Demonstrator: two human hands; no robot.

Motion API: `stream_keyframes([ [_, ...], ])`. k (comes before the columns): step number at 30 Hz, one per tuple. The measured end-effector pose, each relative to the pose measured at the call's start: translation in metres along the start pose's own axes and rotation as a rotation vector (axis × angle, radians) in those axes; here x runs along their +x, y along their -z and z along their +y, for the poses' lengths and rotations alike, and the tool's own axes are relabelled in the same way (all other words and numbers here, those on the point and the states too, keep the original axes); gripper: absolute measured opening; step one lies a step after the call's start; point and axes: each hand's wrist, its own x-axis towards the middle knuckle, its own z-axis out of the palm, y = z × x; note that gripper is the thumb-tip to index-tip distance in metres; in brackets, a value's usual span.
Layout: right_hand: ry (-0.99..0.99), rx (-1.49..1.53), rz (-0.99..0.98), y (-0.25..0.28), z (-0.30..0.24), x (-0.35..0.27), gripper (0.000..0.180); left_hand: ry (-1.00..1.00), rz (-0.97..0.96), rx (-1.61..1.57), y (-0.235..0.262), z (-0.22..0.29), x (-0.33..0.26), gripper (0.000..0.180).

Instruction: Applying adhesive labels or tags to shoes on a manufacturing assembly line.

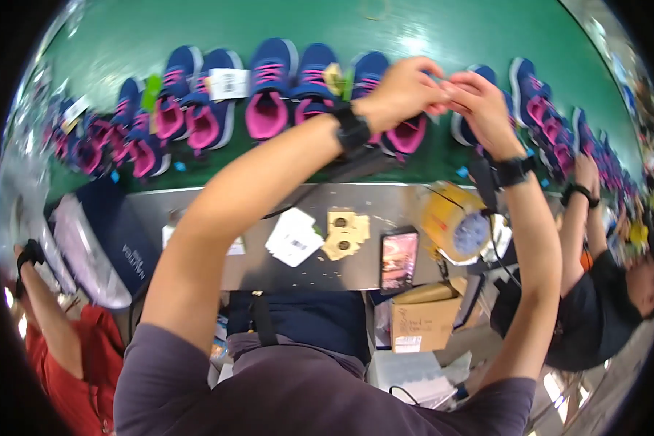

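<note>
Above the row of shoes, my left hand (408, 91) and my right hand (479, 105) meet fingertip to fingertip. Both have their fingers pinched together, and whatever is between them is too small to make out. Beneath my left hand sits a navy shoe (405, 135) with a pink lining, partly covered by the hand. Behind my right hand another navy shoe (483, 73) shows in part. Just left of my hands stands a navy shoe with pink laces (317, 69), a small tan tag (333, 78) on it. A white tag (229, 84) hangs on a shoe farther left.
The shoes line a green work surface (450, 29). On the steel ledge (269, 272) lie white tags (296, 238), tan tags (345, 234), a phone (399, 259) and a yellow roll (450, 218). A cardboard box (425, 325) is below. Co-workers flank me, in red (87, 363) and black (592, 320).
</note>
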Motion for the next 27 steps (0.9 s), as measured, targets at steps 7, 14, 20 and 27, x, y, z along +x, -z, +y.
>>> stream_keyframes([
  [7, 0.005, 0.154, -0.015, 0.017, 0.003, -0.001, 0.02, 0.049, -0.054, -0.04, -0.002, -0.004, 0.021, 0.035],
  [14, 0.012, 0.022, -0.008, 0.012, 0.0, -0.004, 0.016, 0.063, -0.085, 0.017, 0.001, -0.001, 0.016, 0.036],
  [20, 0.044, 0.021, -0.016, 0.006, 0.003, -0.008, 0.016, 0.029, -0.132, 0.027, 0.005, -0.001, 0.014, 0.04],
  [27, 0.034, -0.048, -0.019, -0.001, 0.008, -0.011, 0.016, 0.052, -0.114, 0.111, 0.01, -0.009, 0.004, 0.044],
])
